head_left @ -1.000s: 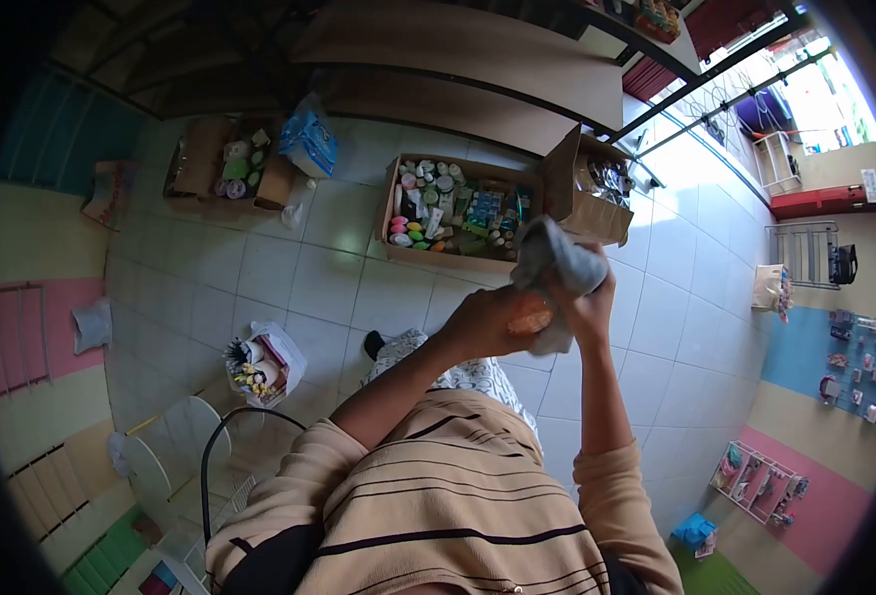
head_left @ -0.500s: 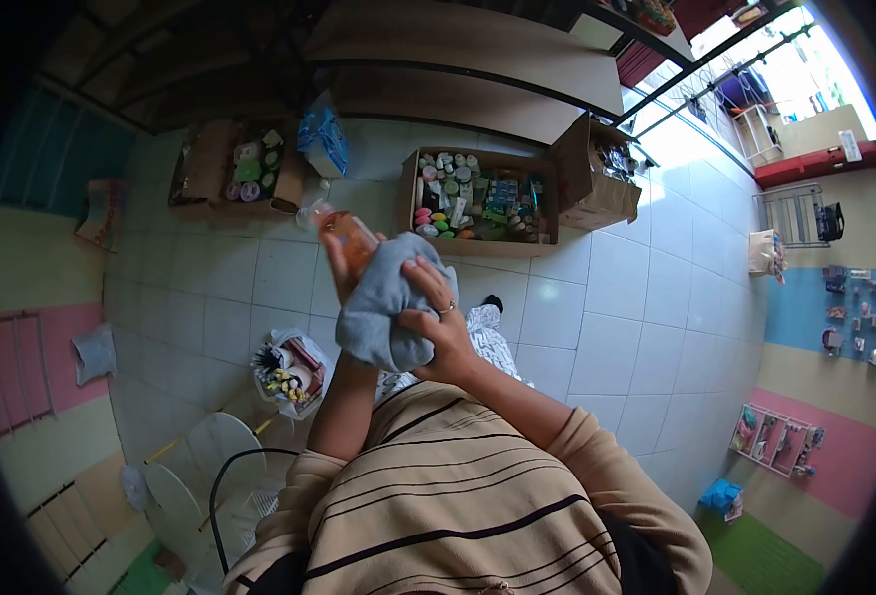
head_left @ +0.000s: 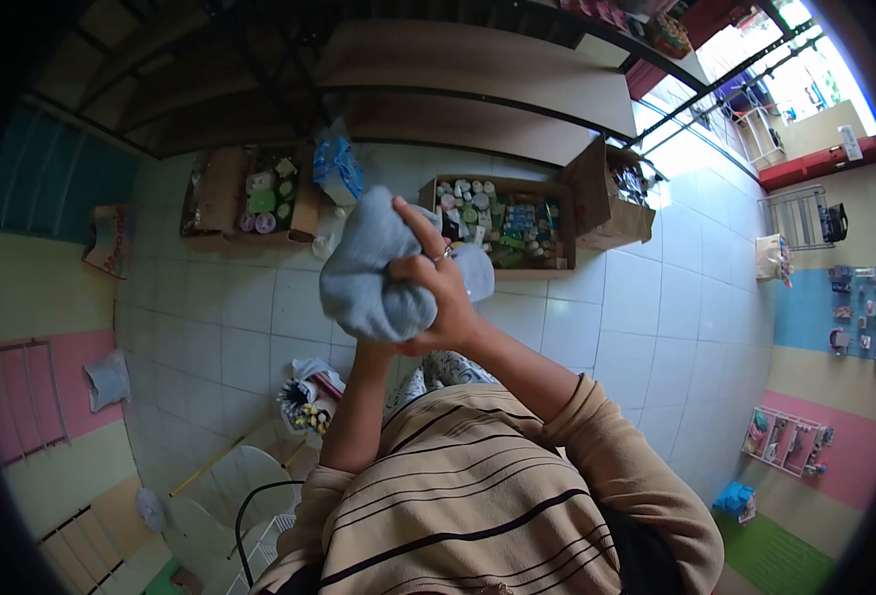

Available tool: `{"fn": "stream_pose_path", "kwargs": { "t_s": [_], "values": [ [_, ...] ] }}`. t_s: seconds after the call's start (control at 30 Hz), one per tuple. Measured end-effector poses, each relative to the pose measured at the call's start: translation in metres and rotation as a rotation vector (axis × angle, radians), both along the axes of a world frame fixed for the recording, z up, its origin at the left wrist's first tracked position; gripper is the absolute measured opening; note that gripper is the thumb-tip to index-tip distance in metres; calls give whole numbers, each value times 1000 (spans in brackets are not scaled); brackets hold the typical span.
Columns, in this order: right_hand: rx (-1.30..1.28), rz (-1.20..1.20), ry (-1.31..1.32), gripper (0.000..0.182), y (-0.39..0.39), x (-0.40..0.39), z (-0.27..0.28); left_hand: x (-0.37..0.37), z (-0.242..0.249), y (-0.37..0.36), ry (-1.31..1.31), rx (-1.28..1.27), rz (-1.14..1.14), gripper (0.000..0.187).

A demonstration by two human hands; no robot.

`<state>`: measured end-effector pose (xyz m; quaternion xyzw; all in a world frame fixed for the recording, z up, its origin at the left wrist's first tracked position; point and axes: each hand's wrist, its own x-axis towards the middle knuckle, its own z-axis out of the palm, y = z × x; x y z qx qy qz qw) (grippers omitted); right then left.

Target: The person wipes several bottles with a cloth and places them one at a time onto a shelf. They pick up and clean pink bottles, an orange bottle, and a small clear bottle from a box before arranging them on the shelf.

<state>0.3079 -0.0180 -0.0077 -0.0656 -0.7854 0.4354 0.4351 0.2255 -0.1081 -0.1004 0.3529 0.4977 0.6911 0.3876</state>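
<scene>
My right hand (head_left: pixel 442 290) grips a bunched grey cloth (head_left: pixel 369 283); its fingers press into the folds, and a ring shows on one finger. Behind the cloth, my left hand (head_left: pixel 382 348) is mostly covered, with only the wrist side showing below. The orange bottle seen in that hand half a second ago is hidden now. Both hands are close together in front of my chest, above the tiled floor. A greyish flap (head_left: pixel 476 274), apparently part of the cloth, sticks out on the right.
An open carton of bottles and tubes (head_left: pixel 569 260) stands ahead, beside another open carton (head_left: pixel 609 220). Further left are a carton with green and purple items (head_left: pixel 218 203) and a blue-white pack (head_left: pixel 339 169). Wooden shelves (head_left: pixel 478 64) run behind. A filled bag (head_left: pixel 311 397) sits lower left.
The cloth and both hands have shifted slightly up and left and turned, so the cloth now covers the bottle and left fingers. The view has tilted slightly.
</scene>
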Motion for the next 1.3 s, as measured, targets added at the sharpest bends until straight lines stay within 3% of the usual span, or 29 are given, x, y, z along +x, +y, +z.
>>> {"fn": "stream_pose_path", "kwargs": {
  "t_s": [0.1, 0.17, 0.2, 0.27, 0.3, 0.37, 0.43, 0.47, 0.5, 0.57, 0.6, 0.7, 0.73, 0.83, 0.87, 0.9, 0.97, 1.0, 1.03, 1.17, 1.2, 1.27, 1.3],
  "values": [
    [224, -13, -46, 44, 48, -34, 26, -14, 21, 24, 478, -59, -15, 52],
    [-221, 126, -231, 38, 81, -54, 41, -31, 27, 40, -515, 226, -385, 54],
    [-444, 224, -219, 37, 96, -62, 42, -27, 41, 50, -310, -11, -113, 61],
    [-859, 439, -200, 36, 127, -79, 38, -37, 56, 66, -34, -49, -71, 62],
    [-1353, 388, -250, 35, 138, -80, 29, -44, 62, 75, 109, -66, -42, 63],
    [-1829, 466, -80, 34, 146, -80, 23, -51, 65, 95, 17, -13, 157, 65],
    [-1622, 131, 14, 43, 123, -89, -34, -67, 54, 116, -52, 14, 383, 65],
    [-1253, -4, -38, 47, 107, -82, -36, -85, 45, 129, -8, 23, 532, 65],
    [-873, -125, -76, 51, 99, -79, -37, -100, 42, 137, -155, 64, 485, 65],
    [-424, 53, -61, 57, 109, -80, -38, -125, 39, 148, -445, 130, 365, 64],
    [-419, 34, -20, 45, 112, -84, -44, -123, 64, 164, -469, 165, 474, 65],
    [-1173, 87, -118, 35, 132, -107, -59, -138, 85, 189, -739, 278, 450, 67],
    [-1703, 202, -1, 36, 145, -122, -65, -148, 83, 197, -756, 370, 276, 69],
    [-1832, 167, -293, 38, 165, -142, -59, -175, 89, 225, -736, 327, 75, 69],
    [-1597, 246, -412, 41, 170, -147, -83, -187, 95, 233, -710, 311, 43, 69],
    [-1022, 48, -416, 43, 161, -161, -88, -201, 98, 242, -691, 239, 47, 67],
    [-544, 471, -922, 53, 154, -173, -119, -230, 104, 259, -647, 105, 56, 63],
    [-236, 600, -1119, 50, 151, -188, -61, -251, 96, 266, -580, -6, 6, 63],
    [-245, 648, -1144, 55, 156, -203, -11, -270, 79, 274, -586, -67, -22, 63],
    [-154, 805, -985, 55, 183, -247, -8, -289, 57, 286, -839, -118, -316, 54],
    [-53, 818, -805, 45, 190, -257, 0, -282, 46, 284, -869, -153, -284, 54],
    [57, 778, -841, 39, 210, -266, 32, -281, 31, 275, -861, -245, -461, 50],
    [108, 764, -863, 36, 218, -265, 52, -287, 5, 274, -894, -170, -594, 50]
  ]
}}
